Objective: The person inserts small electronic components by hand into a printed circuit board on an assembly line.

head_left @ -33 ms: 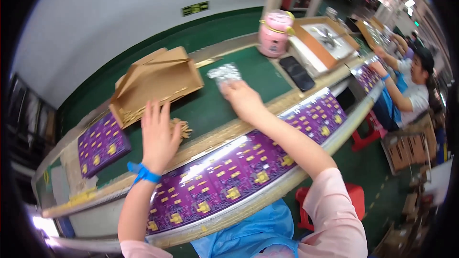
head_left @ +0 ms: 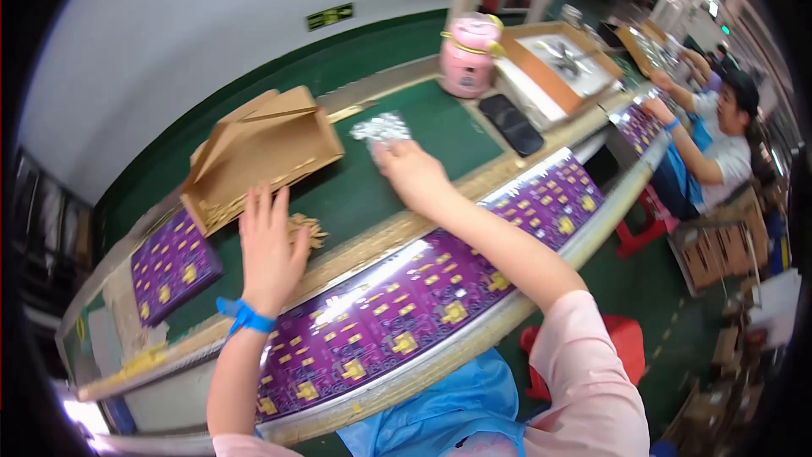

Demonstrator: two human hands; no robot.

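Note:
My left hand [head_left: 269, 245] lies flat with fingers spread on the green belt, next to a small pile of tan parts [head_left: 306, 228] and just below an open brown cardboard box [head_left: 258, 152]. A blue band sits on that wrist. My right hand [head_left: 412, 173] reaches farther out and pinches a bunch of small clear plastic bags [head_left: 380, 129] lying on the belt.
Purple sheets with gold shapes [head_left: 406, 305] run along the near conveyor edge. A pink container [head_left: 468, 55], a black phone [head_left: 512, 124] and a shallow cardboard tray [head_left: 558, 63] lie to the right. Other workers [head_left: 719, 135] sit farther down the line.

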